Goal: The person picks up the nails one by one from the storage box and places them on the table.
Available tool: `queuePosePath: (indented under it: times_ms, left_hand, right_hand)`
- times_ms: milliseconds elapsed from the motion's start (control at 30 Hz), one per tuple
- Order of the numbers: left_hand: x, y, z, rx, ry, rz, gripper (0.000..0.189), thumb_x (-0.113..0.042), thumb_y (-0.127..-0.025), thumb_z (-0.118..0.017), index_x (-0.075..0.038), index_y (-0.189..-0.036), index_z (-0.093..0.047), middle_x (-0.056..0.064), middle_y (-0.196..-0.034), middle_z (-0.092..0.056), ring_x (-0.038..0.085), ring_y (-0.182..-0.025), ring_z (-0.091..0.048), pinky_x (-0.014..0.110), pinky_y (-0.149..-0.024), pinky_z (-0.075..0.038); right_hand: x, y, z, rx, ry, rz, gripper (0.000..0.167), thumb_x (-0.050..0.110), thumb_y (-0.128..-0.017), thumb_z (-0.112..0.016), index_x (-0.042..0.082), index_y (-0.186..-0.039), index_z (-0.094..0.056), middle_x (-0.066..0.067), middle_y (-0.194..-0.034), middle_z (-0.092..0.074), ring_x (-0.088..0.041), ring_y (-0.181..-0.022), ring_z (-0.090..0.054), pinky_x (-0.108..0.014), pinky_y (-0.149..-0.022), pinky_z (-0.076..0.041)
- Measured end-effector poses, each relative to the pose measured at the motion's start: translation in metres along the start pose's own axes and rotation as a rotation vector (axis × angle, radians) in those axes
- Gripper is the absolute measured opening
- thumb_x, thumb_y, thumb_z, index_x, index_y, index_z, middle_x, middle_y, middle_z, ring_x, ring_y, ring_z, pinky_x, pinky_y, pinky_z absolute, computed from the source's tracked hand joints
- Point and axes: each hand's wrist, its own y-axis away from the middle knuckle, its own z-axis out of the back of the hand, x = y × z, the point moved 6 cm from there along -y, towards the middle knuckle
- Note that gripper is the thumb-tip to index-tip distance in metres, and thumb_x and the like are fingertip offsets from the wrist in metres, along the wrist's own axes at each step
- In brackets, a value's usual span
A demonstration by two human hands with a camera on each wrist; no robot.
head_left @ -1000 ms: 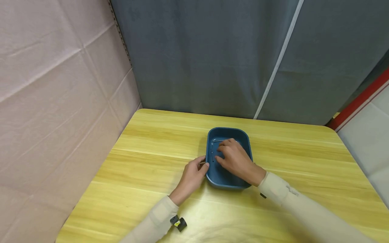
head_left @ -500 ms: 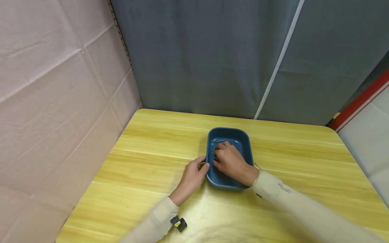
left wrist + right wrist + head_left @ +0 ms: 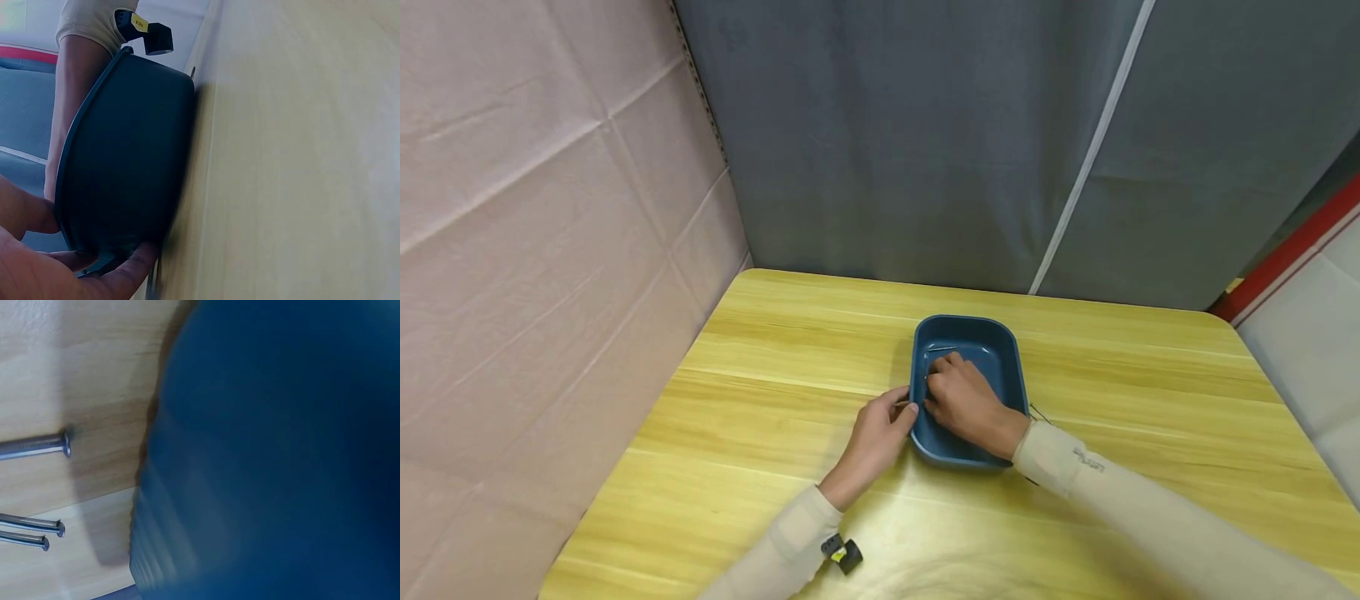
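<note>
A deep blue plastic box (image 3: 964, 329) stands on the wooden table. My left hand (image 3: 874, 429) holds its left side; in the left wrist view the thumb meets the rim and the other fingers (image 3: 128, 272) lie against the outer wall. Inside the box is my right hand (image 3: 966, 400), reaching down by the left wall with fingers bent and fingertips hidden, so I cannot tell whether they pinch anything. A thin metal piece like a nail (image 3: 943, 348) lies on the box floor near the far wall.
Several metal nails (image 3: 34, 447) lie on the table to the right of the box; in the head view these nails (image 3: 1041, 414) show beside my right sleeve. A grey curtain (image 3: 887, 142) hangs behind the table, and a pale cloth wall (image 3: 565, 250) flanks its left side.
My right hand has moved left and lower inside the box, its fingers drawing closer together by the left wall. More of the nails beside the box shows. My left hand stays put.
</note>
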Motion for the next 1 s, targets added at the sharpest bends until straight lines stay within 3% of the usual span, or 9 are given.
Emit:
queuePosePath:
  times_ms: [200,233,367,433,467,1000]
  left_hand:
    - [-0.002,0.002,-0.001,0.003,0.028,0.026,0.044,-0.011,-0.114,-0.057,0.009,-0.152,-0.059,0.024,-0.131,-0.075,0.034,-0.123,-0.074,0.046,-0.100,-0.061]
    - [0.007,-0.001,-0.001,0.001,0.028,-0.004,0.044,-0.015,-0.115,-0.057,0.007,-0.153,-0.059,0.022,-0.131,-0.076,0.032,-0.122,-0.074,0.044,-0.100,-0.061]
    - [0.009,-0.003,-0.002,-0.002,0.018,-0.001,0.044,-0.015,-0.114,-0.056,0.007,-0.152,-0.060,0.019,-0.130,-0.077,0.029,-0.121,-0.074,0.043,-0.099,-0.061]
    - [0.008,-0.003,-0.002,-0.003,0.020,0.003,0.044,-0.015,-0.114,-0.057,0.006,-0.152,-0.061,0.018,-0.130,-0.077,0.029,-0.121,-0.074,0.043,-0.100,-0.061]
    - [-0.001,0.000,-0.002,-0.002,0.020,0.039,0.043,-0.011,-0.113,-0.056,0.007,-0.152,-0.060,0.019,-0.130,-0.077,0.030,-0.122,-0.074,0.046,-0.101,-0.061]
    - [0.001,0.000,-0.001,-0.014,0.022,0.065,0.044,-0.011,-0.113,-0.057,0.008,-0.153,-0.059,0.022,-0.135,-0.074,0.031,-0.125,-0.073,0.048,-0.104,-0.060]
  right_hand:
    - [0.002,-0.001,-0.002,0.003,0.006,-0.002,0.012,0.014,-0.093,-0.089,0.003,-0.093,-0.084,-0.016,-0.105,-0.073,-0.038,-0.100,-0.063,-0.055,-0.084,-0.058]
    - [0.002,-0.001,-0.002,-0.003,0.006,-0.001,0.011,0.013,-0.092,-0.089,0.003,-0.093,-0.084,-0.016,-0.105,-0.073,-0.038,-0.100,-0.063,-0.055,-0.084,-0.058]
    - [0.003,-0.001,-0.002,-0.030,0.011,0.003,0.005,0.007,-0.091,-0.087,0.004,-0.093,-0.085,-0.017,-0.107,-0.074,-0.039,-0.103,-0.064,-0.055,-0.083,-0.058]
    - [0.003,-0.001,-0.003,-0.037,0.020,0.002,0.004,0.005,-0.091,-0.085,0.004,-0.095,-0.085,-0.017,-0.108,-0.075,-0.039,-0.104,-0.064,-0.055,-0.084,-0.058]
    - [0.003,-0.001,-0.003,-0.037,0.024,0.000,0.004,0.004,-0.091,-0.084,0.004,-0.095,-0.085,-0.017,-0.108,-0.075,-0.039,-0.105,-0.064,-0.056,-0.084,-0.058]
    - [-0.001,0.005,0.000,-0.044,0.074,-0.038,0.008,0.002,-0.093,-0.077,-0.003,-0.093,-0.083,-0.019,-0.110,-0.076,-0.039,-0.105,-0.064,-0.055,-0.086,-0.059]
